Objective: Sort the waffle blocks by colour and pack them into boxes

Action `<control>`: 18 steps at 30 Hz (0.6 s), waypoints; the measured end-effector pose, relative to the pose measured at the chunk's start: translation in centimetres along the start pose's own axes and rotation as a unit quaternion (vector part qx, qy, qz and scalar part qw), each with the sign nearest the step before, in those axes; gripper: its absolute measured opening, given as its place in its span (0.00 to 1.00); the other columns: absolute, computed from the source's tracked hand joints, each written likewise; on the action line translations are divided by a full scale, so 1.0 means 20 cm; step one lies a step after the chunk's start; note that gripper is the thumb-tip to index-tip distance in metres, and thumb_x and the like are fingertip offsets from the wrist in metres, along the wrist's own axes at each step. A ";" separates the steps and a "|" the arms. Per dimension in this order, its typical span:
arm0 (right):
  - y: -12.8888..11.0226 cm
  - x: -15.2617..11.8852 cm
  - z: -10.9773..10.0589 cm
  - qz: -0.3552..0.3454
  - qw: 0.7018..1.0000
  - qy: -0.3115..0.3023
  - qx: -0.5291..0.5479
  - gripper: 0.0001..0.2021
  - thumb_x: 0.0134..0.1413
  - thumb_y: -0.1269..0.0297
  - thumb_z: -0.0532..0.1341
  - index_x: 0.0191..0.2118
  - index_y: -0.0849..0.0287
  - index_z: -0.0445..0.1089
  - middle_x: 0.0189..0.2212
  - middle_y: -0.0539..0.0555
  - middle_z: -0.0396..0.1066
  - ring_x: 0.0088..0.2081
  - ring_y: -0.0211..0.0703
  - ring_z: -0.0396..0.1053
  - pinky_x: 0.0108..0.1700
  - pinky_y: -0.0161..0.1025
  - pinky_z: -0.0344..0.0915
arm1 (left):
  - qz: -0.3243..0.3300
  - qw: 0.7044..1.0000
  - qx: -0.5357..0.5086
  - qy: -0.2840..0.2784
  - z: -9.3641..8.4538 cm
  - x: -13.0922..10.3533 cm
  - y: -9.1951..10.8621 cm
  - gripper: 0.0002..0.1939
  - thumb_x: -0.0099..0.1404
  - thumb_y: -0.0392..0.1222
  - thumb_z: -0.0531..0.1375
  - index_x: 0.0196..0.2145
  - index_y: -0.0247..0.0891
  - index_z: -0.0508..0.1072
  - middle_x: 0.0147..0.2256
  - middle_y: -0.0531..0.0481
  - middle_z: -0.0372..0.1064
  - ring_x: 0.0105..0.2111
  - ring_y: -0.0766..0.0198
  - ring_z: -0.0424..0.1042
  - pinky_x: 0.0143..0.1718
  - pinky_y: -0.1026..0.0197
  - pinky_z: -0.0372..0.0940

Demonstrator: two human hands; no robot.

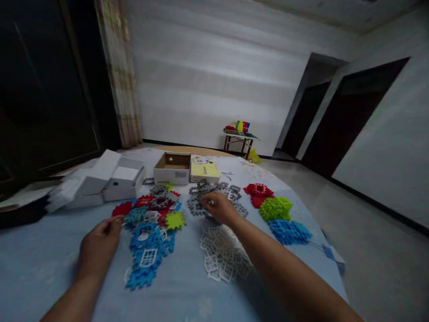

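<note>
In the head view, I take 12 o'clock as straight away from me. My left hand (100, 243) reaches toward 1 o'clock. A red tile (122, 209) with bumpy edges is right at its fingertips, also at 1 o'clock. Thumb and pointing finger come close together there, but it is blurry, so I cannot tell if they grip it. This hand is much nearer to the red tile than the other one is. The tile lies flat at the 10 o'clock edge of the mixed pile (161, 203). It looks about as wide as it is tall, so I see no clear long way on it.

The mixed pile does have a long way. It runs from 1 o'clock down to 7 o'clock, with blue tiles (156, 239) at the low end. Those are at 4 o'clock from my left fingers. A lime tile (174, 220) sits on the pile's 3 o'clock side.

My right hand (219, 206) points to 10 o'clock, over the grey tiles (196, 208). They spread under and around it, longest from about 10 to 4 o'clock. Its fingers are bent in, with the tips close together. I cannot tell if a piece is between them. From those tips, the white window pieces (221, 264) lie at 5 o'clock, and the red stack (258, 201) is at 3 o'clock.
</note>
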State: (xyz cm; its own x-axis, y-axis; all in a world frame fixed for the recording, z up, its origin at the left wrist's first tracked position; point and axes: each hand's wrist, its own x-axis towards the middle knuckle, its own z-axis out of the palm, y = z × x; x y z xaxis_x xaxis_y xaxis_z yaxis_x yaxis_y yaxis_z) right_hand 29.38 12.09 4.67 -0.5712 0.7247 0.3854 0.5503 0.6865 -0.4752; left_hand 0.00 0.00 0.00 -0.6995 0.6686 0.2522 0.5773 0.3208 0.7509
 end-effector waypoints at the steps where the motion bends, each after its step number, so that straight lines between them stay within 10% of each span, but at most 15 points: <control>1: -0.04 0.00 0.05 -0.025 0.999 -0.028 -0.006 0.13 0.50 0.72 0.59 0.44 0.60 0.70 0.42 0.56 0.70 0.44 0.42 0.66 0.47 0.38 0.59 | -0.001 1.000 -0.004 0.001 0.00 0.00 0.01 0.22 0.58 0.50 0.48 0.40 0.35 0.73 0.40 0.42 0.73 0.42 0.55 0.71 0.43 0.59 0.63; 9: -0.23 0.00 0.25 -0.089 0.975 -0.136 -0.148 0.12 0.52 0.65 0.61 0.44 0.52 0.69 0.45 0.54 0.69 0.48 0.48 0.61 0.47 0.44 0.55 | -0.001 1.000 -0.025 0.007 0.01 -0.01 0.02 0.21 0.58 0.49 0.49 0.40 0.35 0.73 0.40 0.43 0.74 0.41 0.57 0.71 0.44 0.60 0.63; 18: -0.16 -0.13 0.15 -0.021 1.000 0.012 -0.006 0.11 0.56 0.69 0.54 0.41 0.56 0.72 0.39 0.53 0.74 0.42 0.41 0.68 0.45 0.37 0.60 | -0.004 1.000 -0.012 0.005 0.00 -0.01 0.03 0.20 0.57 0.48 0.50 0.40 0.36 0.73 0.39 0.45 0.74 0.40 0.57 0.71 0.43 0.58 0.63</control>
State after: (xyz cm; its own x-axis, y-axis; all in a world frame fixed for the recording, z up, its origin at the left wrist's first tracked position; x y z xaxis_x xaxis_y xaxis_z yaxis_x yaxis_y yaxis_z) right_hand 27.25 7.91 2.83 -0.5792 0.6957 0.4248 0.5331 0.7175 -0.4483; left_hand 0.59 0.03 0.46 -0.7082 0.6591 0.2531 0.5622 0.3097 0.7668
